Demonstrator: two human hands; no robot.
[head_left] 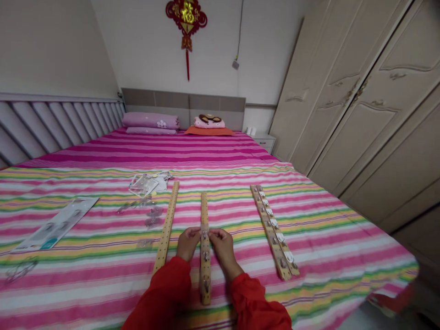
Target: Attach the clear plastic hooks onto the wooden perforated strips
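A narrow wooden strip with holes [205, 261] lies lengthwise in front of me, with metal hooks on its nearer part. Across it sits a small clear-backed hook [204, 228]. My left hand [187, 244] pinches the hook's left edge, fingers closed. From the other side, my right hand [222, 247] is closed at its right edge. A bare wooden strip with holes [168, 224] rests left of my left hand. Two strips fitted with hooks [271, 229] lie side by side to the right, one bearing white pieces. Loose clear hooks [154, 215] are scattered at the left.
Clear packaging [146, 184] lies beyond the loose hooks, and a long packaged card [57, 224] is at far left. Thin wire-like pieces [22, 269] rest near the left edge. Everything lies on a striped bedsheet [330, 256]; a wardrobe [371, 105] stands to the right.
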